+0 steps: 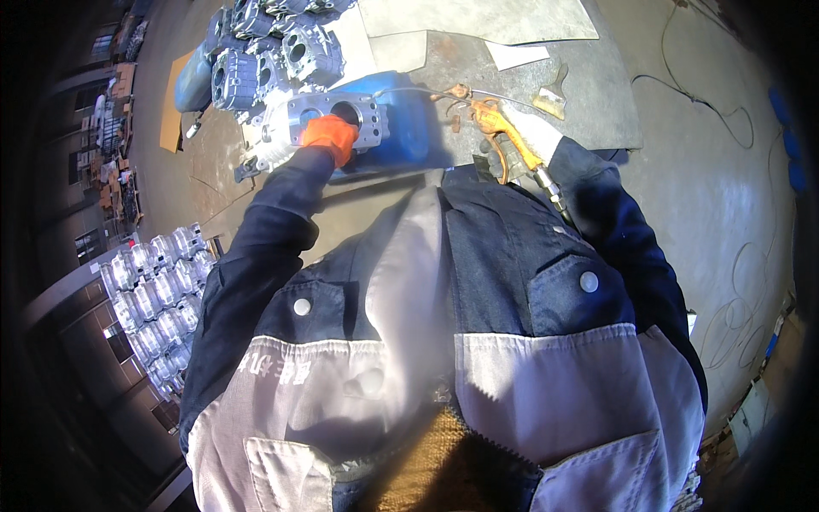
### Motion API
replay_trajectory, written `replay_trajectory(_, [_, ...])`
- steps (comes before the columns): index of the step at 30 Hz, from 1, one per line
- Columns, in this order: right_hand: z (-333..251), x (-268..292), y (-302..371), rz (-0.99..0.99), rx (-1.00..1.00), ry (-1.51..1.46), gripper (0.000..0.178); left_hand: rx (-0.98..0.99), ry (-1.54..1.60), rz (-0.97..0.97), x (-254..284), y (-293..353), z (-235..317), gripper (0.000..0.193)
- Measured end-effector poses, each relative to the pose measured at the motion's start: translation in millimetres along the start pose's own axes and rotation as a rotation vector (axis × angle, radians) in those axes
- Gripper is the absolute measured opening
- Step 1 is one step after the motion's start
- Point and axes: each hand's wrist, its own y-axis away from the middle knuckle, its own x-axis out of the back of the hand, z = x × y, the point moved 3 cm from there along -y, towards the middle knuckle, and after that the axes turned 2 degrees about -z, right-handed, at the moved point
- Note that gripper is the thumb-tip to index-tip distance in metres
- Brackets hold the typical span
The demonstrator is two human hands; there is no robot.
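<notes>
Orange-gloved, our left hand (331, 139) grips the metal casting (370, 128) at the frame's upper left, seemingly steadying it, while our white-gloved right hand (536, 134) grasps the orange tool (505, 128), angled leftward apparently for aim

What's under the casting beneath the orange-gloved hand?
A blue object shows beyond the casting's right side and seems to run beneath it. The casting covers whatever touches its underside, and the left hand hides part of its top.
</notes>
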Motion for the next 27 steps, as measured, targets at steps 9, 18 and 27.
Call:
replay_trajectory(9, [-6.8,-10.6,57.2,-0.008,-0.205,-0.328,0.044,-0.025,0.031,0.063,-3.7,-0.7,-4.0,0.024])
replay_trajectory(18, [-1.7,-12.4,47.7,-0.106,-0.191,-0.409,0.043,-0.056,0.032,0.103,-7.6,-2.4,-4.2,0.024])
replay_trajectory(27, [-4.3,-15.9,36.2,-0.056,-0.141,-0.185,0.044,-0.042,0.019,0.099,-6.9,-3.9,-3.8,0.025])
